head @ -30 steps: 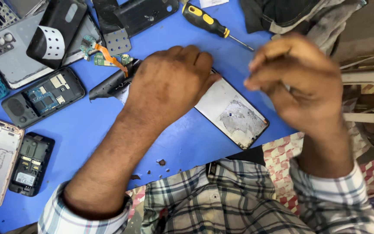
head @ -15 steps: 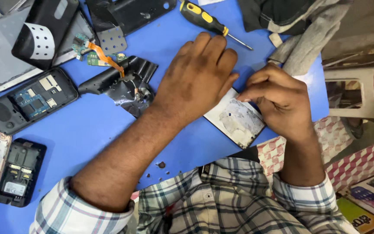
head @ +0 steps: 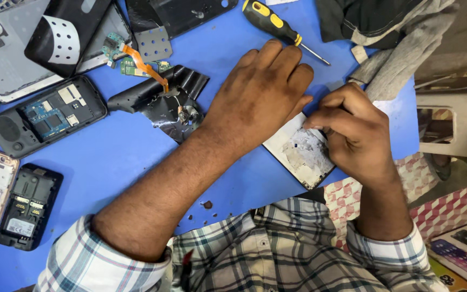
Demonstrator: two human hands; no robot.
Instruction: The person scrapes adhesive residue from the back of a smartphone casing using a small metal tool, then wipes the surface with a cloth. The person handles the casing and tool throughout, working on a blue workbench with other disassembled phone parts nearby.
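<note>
- Keep your left hand (head: 260, 94) spread flat, pinning the white phone panel (head: 301, 154) at the blue table's (head: 109, 157) near edge.
- Your right hand (head: 352, 130) pinches something on it, possibly a small tool; work gently, low angle.

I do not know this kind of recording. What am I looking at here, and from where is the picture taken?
The camera sits on a person's head and looks down at their own two bare hands over a blue table. The left hand lies flat on a phone panel and holds it down. The right hand has its fingers curled at the panel's edge; whether it pinches something small cannot be seen. Around them lie opened phones, a black shell, an orange ribbon cable and a yellow-handled screwdriver. Grey cloth lies at the top right.
</note>
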